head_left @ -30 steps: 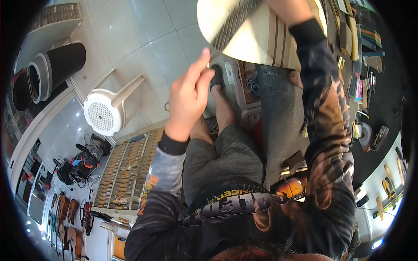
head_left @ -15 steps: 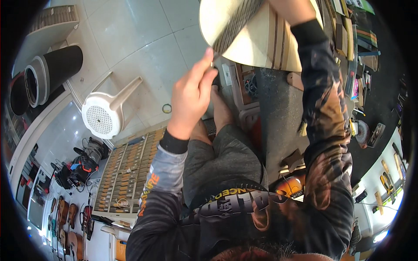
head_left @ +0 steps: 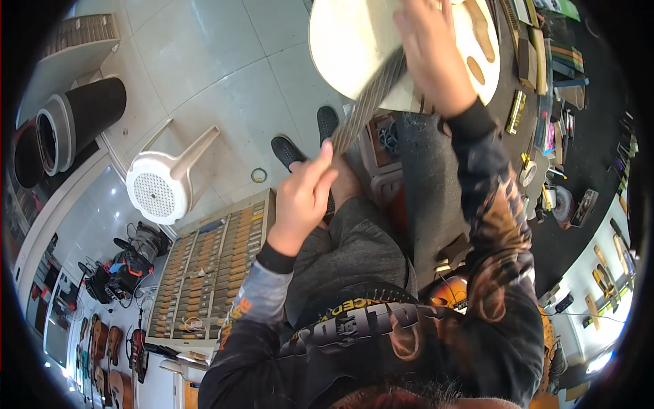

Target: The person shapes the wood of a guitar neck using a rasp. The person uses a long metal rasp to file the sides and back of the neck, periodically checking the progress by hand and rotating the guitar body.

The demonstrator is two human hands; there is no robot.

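Left hand (head_left: 300, 204) clamps the file (head_left: 368, 100) in its fingers (head_left: 325, 151), long axis forward-right toward guitar body (head_left: 347, 51). Right hand (head_left: 436, 65) nearer that; grip unclear.

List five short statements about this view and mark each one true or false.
1. The left hand is at the near end of a long file. True.
2. The right hand hangs at the person's side. False: it is stretched out ahead, at the far part of the file.
3. Seen from above, the file crosses the edge of the pale wooden piece. True.
4. The stool is black. False: it is white.
5. The person's shoes are dark. True.
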